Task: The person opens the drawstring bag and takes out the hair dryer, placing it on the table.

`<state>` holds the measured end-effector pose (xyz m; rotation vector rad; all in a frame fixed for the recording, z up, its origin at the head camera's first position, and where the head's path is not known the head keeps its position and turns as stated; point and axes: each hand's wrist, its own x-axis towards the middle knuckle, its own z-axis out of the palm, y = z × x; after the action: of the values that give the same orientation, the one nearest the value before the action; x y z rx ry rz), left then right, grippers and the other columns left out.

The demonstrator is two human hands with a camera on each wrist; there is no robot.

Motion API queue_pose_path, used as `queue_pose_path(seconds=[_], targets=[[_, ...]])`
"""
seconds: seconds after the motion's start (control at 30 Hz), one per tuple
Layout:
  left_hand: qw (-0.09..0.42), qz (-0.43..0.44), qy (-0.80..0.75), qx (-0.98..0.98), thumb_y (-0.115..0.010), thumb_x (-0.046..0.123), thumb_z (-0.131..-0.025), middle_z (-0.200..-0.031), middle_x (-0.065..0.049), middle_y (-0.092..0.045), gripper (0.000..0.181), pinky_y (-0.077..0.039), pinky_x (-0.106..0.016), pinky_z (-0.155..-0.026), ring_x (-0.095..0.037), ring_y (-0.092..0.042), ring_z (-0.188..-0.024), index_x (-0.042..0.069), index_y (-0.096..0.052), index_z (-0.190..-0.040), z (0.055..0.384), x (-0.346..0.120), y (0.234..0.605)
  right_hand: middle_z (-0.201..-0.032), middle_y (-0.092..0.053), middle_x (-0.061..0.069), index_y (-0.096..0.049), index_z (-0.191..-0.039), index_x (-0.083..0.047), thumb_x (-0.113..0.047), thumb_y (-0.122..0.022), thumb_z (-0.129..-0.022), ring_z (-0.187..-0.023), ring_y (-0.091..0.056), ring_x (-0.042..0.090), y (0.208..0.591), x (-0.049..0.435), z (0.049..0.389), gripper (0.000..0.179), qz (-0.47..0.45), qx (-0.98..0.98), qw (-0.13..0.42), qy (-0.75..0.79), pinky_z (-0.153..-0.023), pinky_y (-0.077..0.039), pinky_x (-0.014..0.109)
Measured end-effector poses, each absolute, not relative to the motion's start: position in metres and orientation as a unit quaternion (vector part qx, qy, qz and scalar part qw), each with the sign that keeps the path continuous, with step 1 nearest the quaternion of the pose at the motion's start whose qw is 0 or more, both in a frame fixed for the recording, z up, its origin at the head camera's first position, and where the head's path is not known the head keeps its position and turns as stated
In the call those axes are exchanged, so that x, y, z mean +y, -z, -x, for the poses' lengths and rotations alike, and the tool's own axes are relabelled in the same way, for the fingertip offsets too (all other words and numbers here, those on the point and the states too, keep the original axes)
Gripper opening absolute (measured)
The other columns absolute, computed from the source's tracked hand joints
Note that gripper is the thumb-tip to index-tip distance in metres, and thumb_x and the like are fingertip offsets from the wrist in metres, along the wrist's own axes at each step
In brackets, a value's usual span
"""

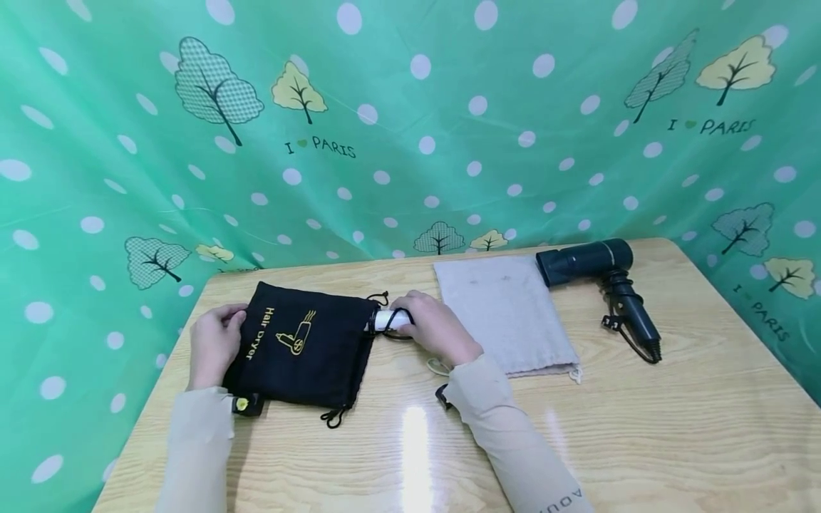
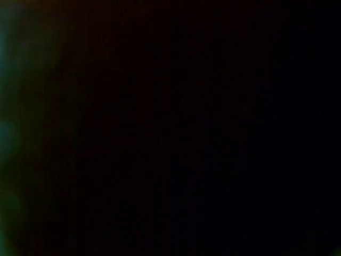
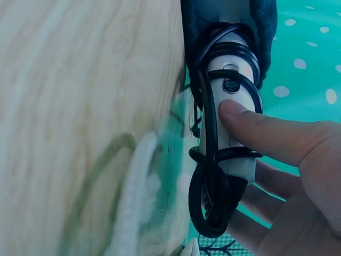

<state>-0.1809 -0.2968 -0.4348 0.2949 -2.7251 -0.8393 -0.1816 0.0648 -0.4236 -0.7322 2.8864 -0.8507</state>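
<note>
A black drawstring bag (image 1: 301, 356) with yellow "Hair Dryer" lettering lies on the left of the table in the head view. My left hand (image 1: 214, 342) pinches its closed end between thumb and fingers. From the bag's mouth, on the right, sticks the white handle of a hair dryer (image 1: 387, 320), the rest hidden inside. My right hand (image 1: 439, 328) grips this handle; in the right wrist view the thumb (image 3: 261, 128) presses near the switch, fingers behind. Black cord (image 3: 210, 133) winds round the handle. The left wrist view is nearly all dark.
A light grey drawstring bag (image 1: 503, 313) lies flat right of my right hand. Beyond it is a dark hair dryer (image 1: 590, 260) with cord round its handle. Patterned green cloth (image 1: 410, 128) hangs behind the wooden table (image 1: 693, 442).
</note>
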Motion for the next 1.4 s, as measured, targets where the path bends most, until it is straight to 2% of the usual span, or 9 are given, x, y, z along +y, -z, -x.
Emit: queue_pose_path(seconds=[0.1, 0.17, 0.27, 0.33, 0.43, 0.63, 0.9, 1.27, 1.4], targets=[[0.138, -0.099, 0.298, -0.939, -0.052, 0.015, -0.103, -0.108, -0.025, -0.069, 0.030, -0.043, -0.019, -0.063, -0.031, -0.064, -0.089, -0.002, -0.067, -0.123, 0.181, -0.297, 0.436, -0.117, -0.066, 0.008, -0.067, -0.123, -0.009, -0.016, -0.074, -0.090, -0.106, -0.062, 0.025, 0.424, 0.067, 0.182, 0.035, 0.236, 0.931, 0.030, 0.275, -0.094, -0.051, 0.042], [0.136, -0.100, 0.312, -0.935, -0.051, 0.015, -0.103, -0.110, -0.025, -0.068, 0.032, -0.047, -0.023, -0.069, -0.034, -0.066, -0.094, -0.002, -0.064, -0.126, 0.181, -0.296, 0.435, -0.117, -0.066, 0.008, -0.067, -0.122, -0.008, -0.016, -0.074, -0.090, -0.104, -0.062, 0.024, 0.425, 0.067, 0.182, 0.034, 0.239, 0.932, 0.031, 0.272, -0.093, -0.051, 0.041], [0.128, -0.107, 0.337, -0.927, -0.049, 0.017, -0.103, -0.117, -0.028, -0.066, 0.038, -0.053, -0.039, -0.083, -0.040, -0.065, -0.106, -0.003, -0.055, -0.134, 0.180, -0.296, 0.433, -0.117, -0.064, 0.008, -0.066, -0.123, -0.007, -0.018, -0.075, -0.090, -0.106, -0.061, 0.024, 0.425, 0.064, 0.183, 0.036, 0.243, 0.931, 0.026, 0.270, -0.094, -0.051, 0.040], [0.121, -0.110, 0.348, -0.923, -0.049, 0.019, -0.103, -0.121, -0.030, -0.064, 0.042, -0.051, -0.050, -0.090, -0.043, -0.062, -0.111, -0.003, -0.050, -0.139, 0.179, -0.297, 0.432, -0.120, -0.063, 0.009, -0.065, -0.125, -0.005, -0.020, -0.075, -0.090, -0.110, -0.059, 0.025, 0.425, 0.061, 0.182, 0.039, 0.249, 0.931, 0.023, 0.267, -0.097, -0.050, 0.040], [0.111, -0.104, 0.346, -0.926, -0.053, 0.027, -0.102, -0.120, -0.032, -0.062, 0.051, -0.048, -0.055, -0.093, -0.046, -0.059, -0.112, -0.003, -0.046, -0.142, 0.177, -0.297, 0.431, -0.124, -0.063, 0.010, -0.062, -0.129, -0.004, -0.020, -0.075, -0.089, -0.115, -0.057, 0.026, 0.426, 0.055, 0.181, 0.044, 0.260, 0.929, 0.019, 0.262, -0.101, -0.049, 0.041], [0.112, -0.072, 0.335, -0.933, -0.060, 0.027, -0.100, -0.107, -0.029, -0.059, 0.052, -0.044, -0.052, -0.084, -0.041, -0.056, -0.097, -0.002, -0.046, -0.141, 0.178, -0.292, 0.432, -0.123, -0.068, 0.006, -0.065, -0.128, -0.009, -0.010, -0.076, -0.087, -0.107, -0.057, 0.023, 0.427, 0.052, 0.178, 0.042, 0.246, 0.934, 0.013, 0.257, -0.094, -0.052, 0.039], [0.142, -0.046, 0.311, -0.938, -0.060, 0.017, -0.100, -0.095, -0.024, -0.058, 0.038, -0.042, -0.040, -0.069, -0.033, -0.054, -0.079, 0.001, -0.054, -0.134, 0.178, -0.291, 0.432, -0.124, -0.068, 0.007, -0.066, -0.127, -0.009, -0.012, -0.076, -0.086, -0.109, -0.058, 0.024, 0.428, 0.057, 0.178, 0.042, 0.234, 0.932, 0.032, 0.274, -0.100, -0.049, 0.041], [0.142, -0.069, 0.318, -0.935, -0.059, 0.019, -0.100, -0.101, -0.027, -0.059, 0.038, -0.044, -0.045, -0.076, -0.037, -0.055, -0.088, 0.000, -0.055, -0.133, 0.177, -0.298, 0.432, -0.124, -0.068, 0.009, -0.067, -0.124, -0.006, -0.010, -0.078, -0.085, -0.113, -0.058, 0.026, 0.421, 0.065, 0.180, 0.040, 0.238, 0.934, 0.039, 0.264, -0.101, -0.049, 0.040], [0.134, -0.082, 0.335, -0.929, -0.058, 0.020, -0.100, -0.113, -0.030, -0.060, 0.041, -0.047, -0.053, -0.088, -0.043, -0.059, -0.103, -0.002, -0.053, -0.134, 0.176, -0.299, 0.431, -0.126, -0.065, 0.008, -0.064, -0.127, -0.007, -0.016, -0.078, -0.086, -0.119, -0.056, 0.026, 0.421, 0.063, 0.181, 0.044, 0.244, 0.935, 0.032, 0.256, -0.105, -0.047, 0.040]])
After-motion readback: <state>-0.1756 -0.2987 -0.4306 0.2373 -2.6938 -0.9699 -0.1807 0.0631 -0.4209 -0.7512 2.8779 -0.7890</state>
